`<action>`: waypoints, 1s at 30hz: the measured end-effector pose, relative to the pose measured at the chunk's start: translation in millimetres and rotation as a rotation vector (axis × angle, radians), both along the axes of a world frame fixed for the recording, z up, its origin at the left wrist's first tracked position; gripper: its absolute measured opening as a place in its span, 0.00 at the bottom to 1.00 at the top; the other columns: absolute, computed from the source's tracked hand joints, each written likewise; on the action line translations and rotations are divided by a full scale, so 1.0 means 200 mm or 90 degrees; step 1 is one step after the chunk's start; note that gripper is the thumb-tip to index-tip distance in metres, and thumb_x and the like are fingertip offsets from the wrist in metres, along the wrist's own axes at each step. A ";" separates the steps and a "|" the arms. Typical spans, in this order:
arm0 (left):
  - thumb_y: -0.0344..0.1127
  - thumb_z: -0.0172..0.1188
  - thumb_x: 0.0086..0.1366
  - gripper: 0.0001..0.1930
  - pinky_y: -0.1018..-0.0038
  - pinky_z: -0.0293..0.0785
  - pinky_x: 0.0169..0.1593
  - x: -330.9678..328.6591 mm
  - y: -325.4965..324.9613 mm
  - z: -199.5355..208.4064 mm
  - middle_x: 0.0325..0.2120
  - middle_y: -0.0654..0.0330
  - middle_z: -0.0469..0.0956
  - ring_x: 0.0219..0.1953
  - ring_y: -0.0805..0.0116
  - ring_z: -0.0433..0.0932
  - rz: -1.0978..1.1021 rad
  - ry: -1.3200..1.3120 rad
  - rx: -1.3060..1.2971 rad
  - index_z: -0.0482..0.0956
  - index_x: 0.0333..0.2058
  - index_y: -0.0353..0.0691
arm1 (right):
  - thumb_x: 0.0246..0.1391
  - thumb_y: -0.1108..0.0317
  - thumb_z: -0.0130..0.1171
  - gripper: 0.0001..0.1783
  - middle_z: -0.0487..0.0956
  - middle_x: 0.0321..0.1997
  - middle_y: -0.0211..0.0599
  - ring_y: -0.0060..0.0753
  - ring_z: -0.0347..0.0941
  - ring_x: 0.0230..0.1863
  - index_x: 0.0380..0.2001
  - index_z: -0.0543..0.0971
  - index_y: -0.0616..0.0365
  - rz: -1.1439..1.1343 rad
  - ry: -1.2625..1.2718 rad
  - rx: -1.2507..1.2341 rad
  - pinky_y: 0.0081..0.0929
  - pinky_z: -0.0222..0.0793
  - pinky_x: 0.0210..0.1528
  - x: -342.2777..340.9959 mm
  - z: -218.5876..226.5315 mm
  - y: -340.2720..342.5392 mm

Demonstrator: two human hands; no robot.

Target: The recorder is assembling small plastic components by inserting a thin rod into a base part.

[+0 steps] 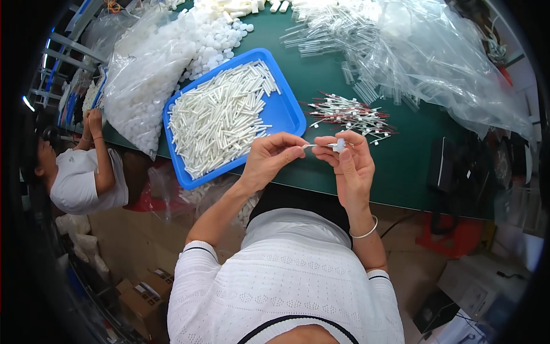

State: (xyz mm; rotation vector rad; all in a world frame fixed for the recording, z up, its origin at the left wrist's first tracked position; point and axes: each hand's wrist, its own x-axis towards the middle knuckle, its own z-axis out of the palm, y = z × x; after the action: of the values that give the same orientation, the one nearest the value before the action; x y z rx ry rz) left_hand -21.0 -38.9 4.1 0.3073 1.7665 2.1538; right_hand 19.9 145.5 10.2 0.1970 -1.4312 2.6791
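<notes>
the left hand (269,159) pinches a thin white piece (307,145) between thumb and fingers, while the right hand (354,167) has its fingertips closed on a small whitish cap (340,145) just beside it. both pieces are above the green table (401,172), near the pile of wires (354,116) and right of the blue tray (287,114) of white sticks (215,117).

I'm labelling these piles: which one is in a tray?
The thin white rods in the blue tray; wired parts, clear tubes and white caps lie outside.
</notes>
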 end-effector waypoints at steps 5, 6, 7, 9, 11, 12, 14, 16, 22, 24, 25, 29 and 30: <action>0.26 0.61 0.62 0.08 0.84 0.71 0.39 0.03 0.01 -0.01 0.33 0.62 0.80 0.35 0.81 0.75 0.001 -0.002 -0.002 0.80 0.40 0.32 | 0.65 0.62 0.50 0.17 0.77 0.47 0.55 0.40 0.78 0.46 0.50 0.66 0.62 0.002 -0.004 0.002 0.33 0.74 0.51 0.02 -0.02 0.00; 0.26 0.61 0.62 0.08 0.84 0.71 0.39 0.03 0.01 -0.02 0.33 0.62 0.80 0.35 0.81 0.75 0.000 -0.001 -0.002 0.80 0.40 0.32 | 0.65 0.62 0.50 0.16 0.77 0.47 0.55 0.40 0.78 0.46 0.49 0.66 0.62 0.003 -0.006 0.010 0.33 0.74 0.51 0.02 -0.02 0.00; 0.26 0.62 0.61 0.08 0.83 0.70 0.38 0.03 0.00 -0.02 0.33 0.62 0.80 0.34 0.80 0.75 0.008 0.024 -0.029 0.81 0.39 0.33 | 0.65 0.62 0.50 0.16 0.77 0.47 0.55 0.40 0.78 0.46 0.49 0.66 0.62 0.003 -0.005 0.010 0.33 0.74 0.51 0.02 -0.03 0.00; 0.26 0.62 0.60 0.07 0.82 0.69 0.37 0.03 0.00 -0.01 0.33 0.63 0.80 0.33 0.79 0.74 0.017 0.051 -0.056 0.81 0.38 0.34 | 0.64 0.64 0.51 0.16 0.77 0.47 0.55 0.38 0.78 0.45 0.49 0.67 0.62 0.012 -0.006 0.006 0.32 0.74 0.50 0.02 -0.03 0.00; 0.26 0.64 0.57 0.07 0.78 0.67 0.36 0.03 0.01 0.02 0.30 0.63 0.80 0.29 0.74 0.72 0.084 0.306 -0.199 0.83 0.36 0.38 | 0.63 0.66 0.53 0.15 0.78 0.46 0.51 0.34 0.78 0.44 0.49 0.67 0.62 0.015 -0.009 0.059 0.29 0.73 0.50 0.03 -0.01 -0.02; 0.26 0.64 0.57 0.07 0.78 0.67 0.36 0.02 0.01 0.03 0.30 0.63 0.80 0.29 0.74 0.72 0.085 0.307 -0.198 0.83 0.36 0.38 | 0.61 0.69 0.55 0.14 0.79 0.46 0.45 0.28 0.77 0.42 0.47 0.69 0.63 -0.005 -0.011 0.097 0.25 0.74 0.45 0.04 0.00 -0.04; 0.27 0.65 0.54 0.07 0.73 0.65 0.37 0.00 0.01 0.05 0.26 0.65 0.80 0.28 0.68 0.71 0.074 0.453 -0.304 0.83 0.33 0.41 | 0.58 0.70 0.59 0.12 0.79 0.42 0.39 0.24 0.76 0.38 0.43 0.72 0.62 -0.086 0.027 0.308 0.20 0.74 0.37 0.05 0.03 -0.04; 0.27 0.65 0.53 0.06 0.73 0.64 0.37 0.00 0.00 0.10 0.24 0.66 0.80 0.28 0.68 0.71 0.055 0.449 -0.331 0.83 0.32 0.42 | 0.53 0.71 0.64 0.09 0.77 0.35 0.35 0.18 0.72 0.28 0.35 0.76 0.62 -0.160 0.084 0.491 0.16 0.69 0.27 0.02 0.05 -0.02; 0.28 0.65 0.54 0.06 0.72 0.64 0.35 -0.05 -0.01 0.16 0.21 0.65 0.79 0.26 0.69 0.72 -0.032 0.458 -0.341 0.81 0.32 0.41 | 0.55 0.73 0.63 0.07 0.75 0.29 0.27 0.13 0.68 0.24 0.31 0.76 0.65 0.134 -0.169 0.255 0.11 0.64 0.23 0.00 -0.03 0.05; 0.28 0.65 0.54 0.07 0.72 0.65 0.35 -0.07 0.02 0.16 0.21 0.65 0.79 0.26 0.68 0.73 -0.041 0.446 -0.334 0.80 0.33 0.41 | 0.55 0.74 0.62 0.06 0.75 0.29 0.29 0.14 0.70 0.24 0.31 0.76 0.65 0.096 -0.144 0.189 0.11 0.66 0.24 -0.02 -0.04 0.05; 0.28 0.65 0.54 0.07 0.71 0.65 0.34 -0.08 0.03 0.17 0.22 0.64 0.79 0.27 0.67 0.73 -0.051 0.436 -0.325 0.80 0.34 0.41 | 0.55 0.74 0.62 0.06 0.76 0.29 0.31 0.15 0.71 0.25 0.32 0.76 0.66 0.054 -0.119 0.124 0.12 0.68 0.25 -0.02 -0.05 0.04; 0.29 0.68 0.52 0.15 0.71 0.67 0.34 -0.15 0.04 0.20 0.26 0.62 0.79 0.29 0.65 0.73 -0.063 0.460 -0.365 0.79 0.41 0.39 | 0.54 0.74 0.63 0.07 0.76 0.29 0.32 0.16 0.72 0.26 0.34 0.76 0.65 -0.009 -0.123 0.097 0.13 0.70 0.25 -0.07 -0.06 0.05; 0.30 0.66 0.53 0.14 0.71 0.67 0.35 -0.17 0.03 0.21 0.26 0.62 0.79 0.29 0.64 0.72 -0.062 0.507 -0.425 0.80 0.40 0.39 | 0.54 0.73 0.63 0.07 0.75 0.28 0.30 0.16 0.72 0.25 0.34 0.76 0.65 -0.005 -0.127 0.099 0.13 0.70 0.24 -0.09 -0.07 0.06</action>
State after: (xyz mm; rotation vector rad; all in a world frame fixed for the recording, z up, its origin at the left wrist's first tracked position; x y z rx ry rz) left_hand -55.4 -32.8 46.0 1.1367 2.6719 1.3029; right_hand 2.8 157.0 -3.3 -0.0660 -1.6935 2.6444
